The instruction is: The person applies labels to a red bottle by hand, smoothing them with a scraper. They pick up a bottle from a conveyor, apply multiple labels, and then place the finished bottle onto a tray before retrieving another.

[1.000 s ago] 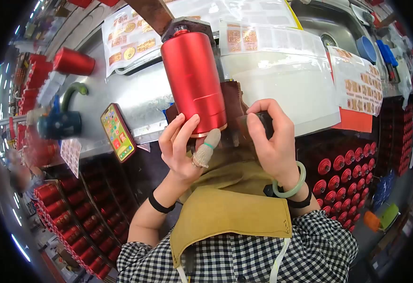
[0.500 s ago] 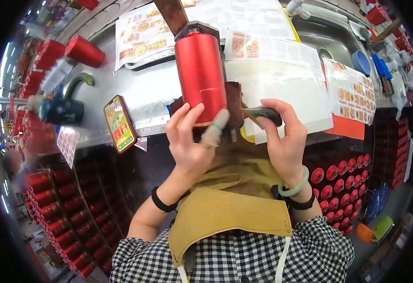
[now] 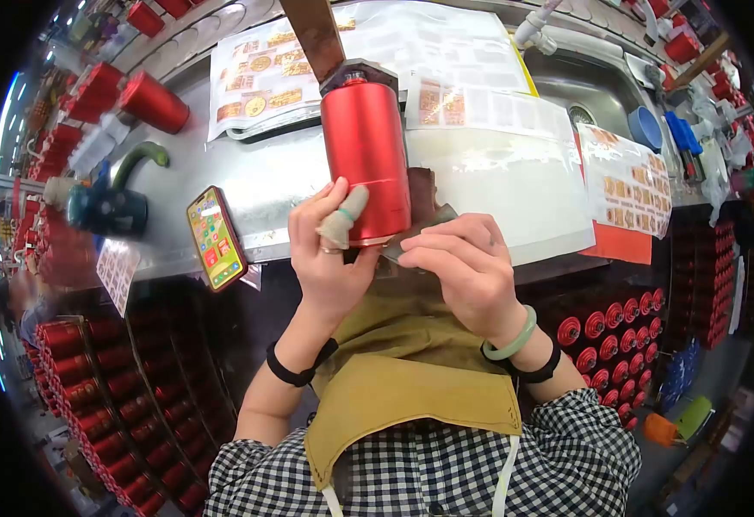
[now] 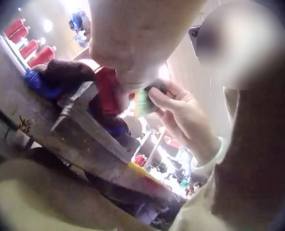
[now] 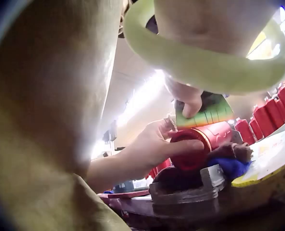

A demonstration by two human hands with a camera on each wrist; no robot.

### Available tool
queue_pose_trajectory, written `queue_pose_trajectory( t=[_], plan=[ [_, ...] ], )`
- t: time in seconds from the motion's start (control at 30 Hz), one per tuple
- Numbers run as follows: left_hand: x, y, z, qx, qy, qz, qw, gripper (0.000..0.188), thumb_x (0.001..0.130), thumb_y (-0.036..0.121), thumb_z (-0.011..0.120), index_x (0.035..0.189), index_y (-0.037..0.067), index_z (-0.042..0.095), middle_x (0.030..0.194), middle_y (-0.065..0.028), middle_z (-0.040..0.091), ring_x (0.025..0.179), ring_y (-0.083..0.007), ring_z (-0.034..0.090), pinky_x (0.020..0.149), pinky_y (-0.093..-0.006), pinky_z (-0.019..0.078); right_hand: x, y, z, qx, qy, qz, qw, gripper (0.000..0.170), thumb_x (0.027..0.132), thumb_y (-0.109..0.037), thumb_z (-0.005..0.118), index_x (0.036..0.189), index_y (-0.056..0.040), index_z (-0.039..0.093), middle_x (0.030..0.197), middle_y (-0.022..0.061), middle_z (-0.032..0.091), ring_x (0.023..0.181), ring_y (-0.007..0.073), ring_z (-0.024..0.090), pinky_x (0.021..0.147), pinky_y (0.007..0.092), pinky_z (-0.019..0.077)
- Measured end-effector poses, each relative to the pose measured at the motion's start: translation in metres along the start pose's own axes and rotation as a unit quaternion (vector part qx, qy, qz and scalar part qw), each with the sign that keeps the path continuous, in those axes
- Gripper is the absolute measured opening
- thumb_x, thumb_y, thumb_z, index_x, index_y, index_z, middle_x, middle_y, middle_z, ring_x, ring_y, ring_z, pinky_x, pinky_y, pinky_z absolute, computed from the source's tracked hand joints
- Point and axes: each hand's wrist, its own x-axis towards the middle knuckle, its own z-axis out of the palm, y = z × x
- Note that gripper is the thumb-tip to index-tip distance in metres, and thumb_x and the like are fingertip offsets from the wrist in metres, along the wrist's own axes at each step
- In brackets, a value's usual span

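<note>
A red metal bottle [image 3: 364, 155] lies with its neck against a dark bracket [image 3: 361, 71] and its base toward the person. My left hand [image 3: 329, 271] grips the base end, fingers on the side and thumb across the base rim; one finger wears a cloth sleeve [image 3: 353, 203]. My right hand [image 3: 471, 269] pinches a thin, flexible dark-green scraper [image 5: 212, 110] with slits in it. In the right wrist view its edge lies along the bottle's upper side near the base. Brown cloth [image 3: 421, 191] sits beneath the bottle.
Printed gold sticker sheets [image 3: 273, 69] and a white sheet [image 3: 506, 181] cover the bench. A phone [image 3: 217, 239] and a dark teal jug [image 3: 110, 209] stand left; a sink [image 3: 592, 77] and a blue cup [image 3: 645, 127] are at the right. Racked red bottles [image 3: 614, 345] flank the person.
My right hand has brought the scraper leftward from beside the bottle to its base end. On my left hand, the sleeved finger has moved from the base's right side onto the bottle's left side.
</note>
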Motion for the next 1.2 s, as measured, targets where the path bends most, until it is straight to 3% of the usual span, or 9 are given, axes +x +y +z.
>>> queue_pose_trajectory(
  t=[0.1,0.33,0.5,0.6,0.67,0.9,0.97,1.07,1.2],
  plan=[
    [-0.013,-0.006,0.003,-0.128,0.017,-0.112,0.985,0.077,0.070,0.005,0.090,0.141,0.005,0.062,0.139,-0.0138,0.060,0.123,-0.0370,0.061,0.102,-0.0441,0.0513,0.003,0.003,-0.001,-0.001,-0.003,-0.027,1.000,0.018,0.077,-0.006,0.068,0.094,-0.0048,0.076,0.097,0.0061,0.076,0.093,0.0257,0.071,0.084,0.0381,0.0530],
    [0.006,0.011,0.004,0.015,-0.031,-0.009,0.999,0.066,0.070,-0.001,0.082,0.134,0.009,0.069,0.148,-0.0159,0.058,0.134,-0.0402,0.054,0.110,-0.0469,0.0449,0.009,-0.003,-0.001,0.038,-0.005,-0.012,0.999,0.020,0.078,-0.003,0.068,0.096,-0.0055,0.075,0.099,0.0061,0.076,0.095,0.0237,0.071,0.087,0.0386,0.0541],
    [-0.025,-0.016,0.013,-0.293,-0.019,-0.229,0.928,0.074,0.081,0.006,0.086,0.147,0.002,0.052,0.150,-0.0218,0.049,0.135,-0.0349,0.054,0.112,-0.0437,0.0455,0.008,-0.002,-0.007,0.029,-0.008,-0.007,1.000,0.023,0.078,0.001,0.069,0.098,-0.0077,0.075,0.102,0.0015,0.076,0.095,0.0197,0.071,0.092,0.0363,0.0530],
    [-0.015,-0.005,0.012,-0.185,0.015,-0.163,0.969,0.076,0.079,0.005,0.086,0.147,0.004,0.053,0.153,-0.0215,0.048,0.138,-0.0366,0.052,0.114,-0.0459,0.0434,0.007,-0.004,-0.005,0.024,-0.009,-0.015,1.000,0.023,0.079,0.001,0.068,0.099,-0.0076,0.074,0.103,0.0014,0.076,0.096,0.0188,0.070,0.093,0.0363,0.0524],
    [0.000,0.000,0.008,0.020,-0.029,0.046,0.998,0.078,0.076,0.005,0.087,0.146,0.006,0.053,0.151,-0.0206,0.050,0.139,-0.0386,0.051,0.115,-0.0473,0.0425,0.006,-0.004,-0.004,0.020,-0.013,-0.017,1.000,0.023,0.079,-0.001,0.068,0.100,-0.0076,0.074,0.104,0.0014,0.075,0.096,0.0183,0.069,0.093,0.0360,0.0519],
    [-0.032,-0.027,0.008,-0.226,-0.021,-0.174,0.958,0.076,0.076,0.006,0.087,0.145,0.005,0.053,0.147,-0.0223,0.054,0.136,-0.0393,0.053,0.114,-0.0474,0.0421,0.009,-0.001,-0.001,0.041,-0.005,-0.020,0.999,0.020,0.080,-0.002,0.068,0.099,-0.0080,0.074,0.103,0.0006,0.075,0.095,0.0174,0.068,0.091,0.0356,0.0518],
    [-0.020,-0.005,0.006,-0.198,-0.010,-0.159,0.967,0.076,0.077,0.009,0.087,0.145,0.004,0.052,0.149,-0.0236,0.052,0.137,-0.0396,0.052,0.115,-0.0472,0.0417,0.011,-0.005,-0.004,0.029,-0.016,-0.019,0.999,0.020,0.080,-0.002,0.068,0.098,-0.0081,0.074,0.103,0.0004,0.075,0.095,0.0172,0.069,0.090,0.0355,0.0520],
    [-0.001,0.009,0.009,-0.013,0.012,0.012,1.000,0.075,0.074,-0.001,0.083,0.143,0.006,0.054,0.155,-0.0212,0.047,0.141,-0.0392,0.047,0.118,-0.0482,0.0385,0.014,-0.005,-0.002,0.029,-0.002,-0.023,0.999,0.019,0.079,-0.005,0.068,0.098,-0.0074,0.073,0.101,0.0007,0.074,0.094,0.0181,0.068,0.090,0.0358,0.0523],
    [-0.009,-0.002,0.005,-0.069,-0.007,-0.063,0.996,0.070,0.073,-0.004,0.084,0.139,0.003,0.060,0.145,-0.0198,0.056,0.136,-0.0373,0.054,0.113,-0.0460,0.0448,0.012,-0.005,-0.007,0.030,-0.010,-0.012,0.999,0.020,0.078,-0.005,0.068,0.098,-0.0074,0.073,0.100,0.0011,0.074,0.094,0.0192,0.069,0.089,0.0364,0.0524]
  ],
)
